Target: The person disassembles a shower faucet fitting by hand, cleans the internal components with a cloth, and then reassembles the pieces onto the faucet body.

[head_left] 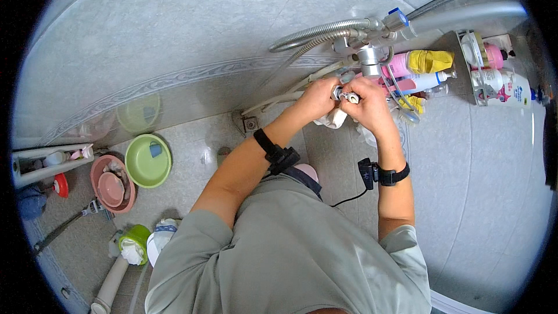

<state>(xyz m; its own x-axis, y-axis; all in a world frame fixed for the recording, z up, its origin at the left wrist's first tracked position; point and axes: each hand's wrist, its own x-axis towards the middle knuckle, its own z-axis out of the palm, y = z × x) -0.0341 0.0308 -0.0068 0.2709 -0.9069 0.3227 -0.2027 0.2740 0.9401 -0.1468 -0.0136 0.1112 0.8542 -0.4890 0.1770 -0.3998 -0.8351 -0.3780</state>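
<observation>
Both my hands meet in front of the wall, just below a chrome faucet body [369, 61]. My left hand [317, 100] is closed around a small chrome fitting [336, 92]. Pressed close beside it, my right hand [367, 97] grips a short metallic piece with a pale yellow end [352, 98]. My fingers hide much of both pieces, so I cannot tell whether they are joined. A flexible metal hose [319, 30] loops from a valve with a blue cap [397, 18] above my hands. Some white crumpled material [332, 118] shows beneath them.
Pink, white and yellow bottles and pouches [430, 61] crowd the wall right of my hands. A metal rack [478, 68] holds more bottles. On the floor at left sit a green basin [148, 177], a pink basin [97, 168] and a green bin [137, 236].
</observation>
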